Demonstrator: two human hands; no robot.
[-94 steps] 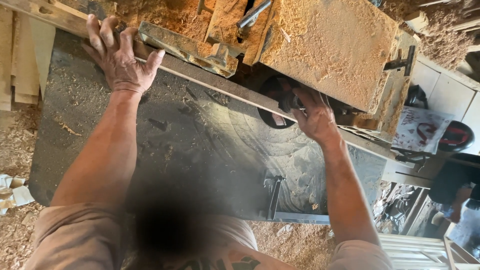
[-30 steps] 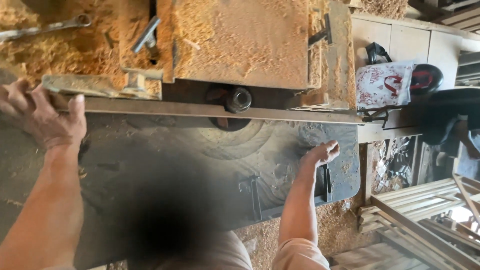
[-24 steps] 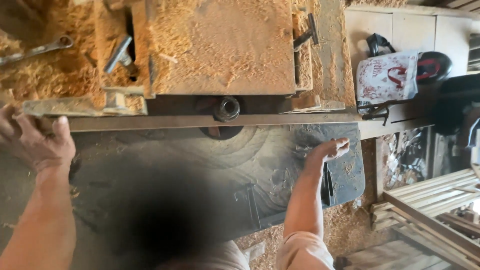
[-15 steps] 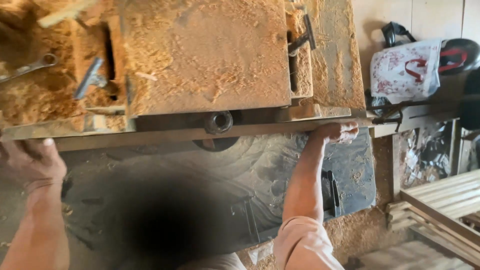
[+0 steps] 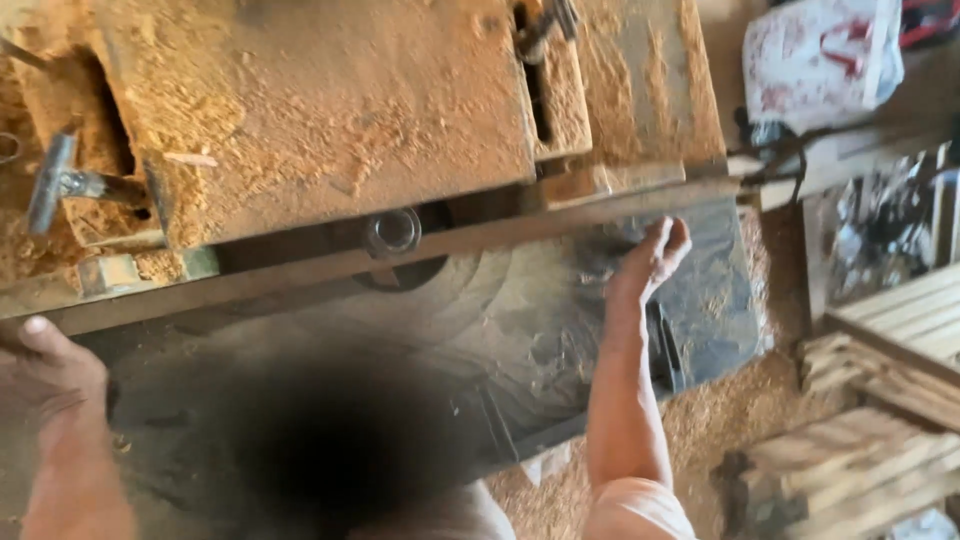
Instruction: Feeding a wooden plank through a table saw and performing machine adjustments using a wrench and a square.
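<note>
A long thin wooden strip [image 5: 470, 238] lies across a dark metal machine table [image 5: 520, 330], against a sawdust-covered block with a round spindle [image 5: 392, 230] at its edge. My right hand [image 5: 650, 262] reaches to the strip's right part, fingers resting on or against it. My left hand [image 5: 50, 375] sits at the lower left, thumb up near the strip's left end; its fingers are partly out of view. Whether either hand actually grips the strip is unclear.
Thick sawdust covers the upper machine body [image 5: 330, 100]. A metal handle [image 5: 60, 180] sticks out at the left. A white and red bag [image 5: 820, 60] lies top right. Stacked wooden slats [image 5: 880, 400] and sawdust on the floor fill the right side.
The view has swung left and closer. My right hand moved up from the table's right edge to the strip. My left hand slid down and left along the strip's end.
</note>
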